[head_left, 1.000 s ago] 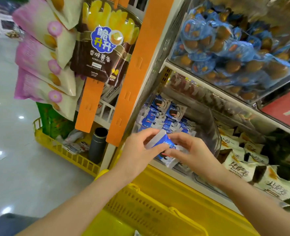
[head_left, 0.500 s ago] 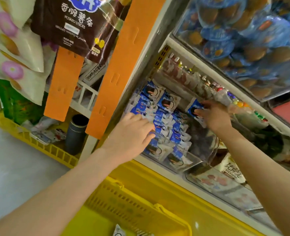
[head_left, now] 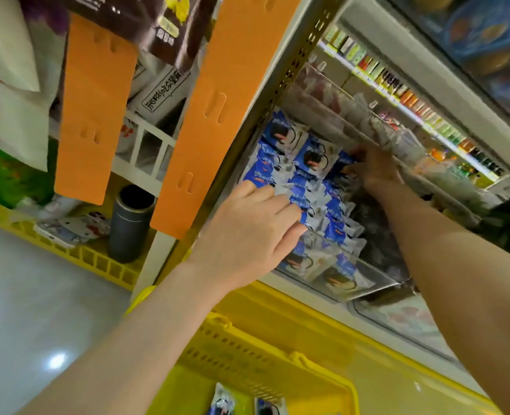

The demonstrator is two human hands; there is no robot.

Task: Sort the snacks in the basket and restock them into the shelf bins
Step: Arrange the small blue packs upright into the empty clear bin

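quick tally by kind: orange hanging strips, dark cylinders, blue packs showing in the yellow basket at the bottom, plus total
orange strips: 2
dark cylinder: 1
blue packs showing in the yellow basket, both cut off by the frame edge: 2
total: 5

light: bright, even | glare: spot on floor (head_left: 56,361) | blur: motion, edges warped

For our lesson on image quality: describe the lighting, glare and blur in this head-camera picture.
Head view: a bright glare spot on the floor; hanging bags at left are blurred; blue packets in the bin look fairly sharp; the right hand, deeper in, is shadowed and soft.
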